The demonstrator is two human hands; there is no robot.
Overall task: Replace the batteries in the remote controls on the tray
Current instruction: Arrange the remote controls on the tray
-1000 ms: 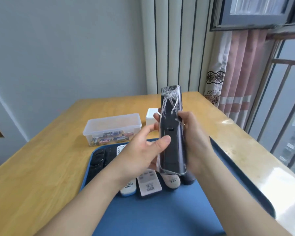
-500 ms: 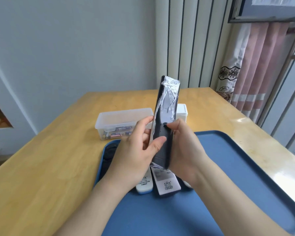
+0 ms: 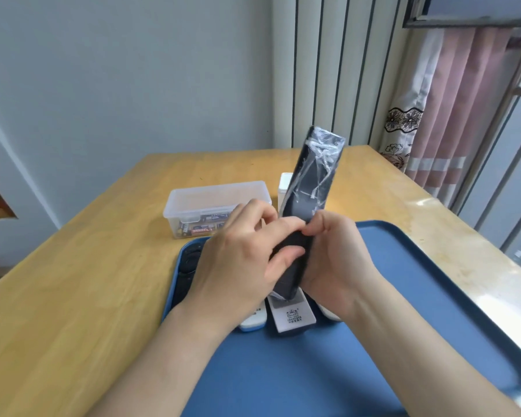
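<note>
Black plastic under crinkled clear film: I see the remote [image 3: 310,191] held near-upright above the blue tray [image 3: 403,281], with its top leaning right and away. The left hand [image 3: 241,260] grips its lower body from the left, fingers curled over it and the thumb laid across the face. The right hand [image 3: 337,260] grips from the right, fingertips pinching at mid-body; I cannot tell whether they hold film or casing. Below the hands, on the tray's far-left part, lie a dark remote [image 3: 190,266] by the left rim and a white remote [image 3: 292,316] just under the held one. Others are mostly hidden. On the wooden table [image 3: 88,266] beyond the tray stands a clear lidded box [image 3: 217,197] holding batteries [image 3: 199,228]. A white box [image 3: 285,185] is just right of it.
</note>
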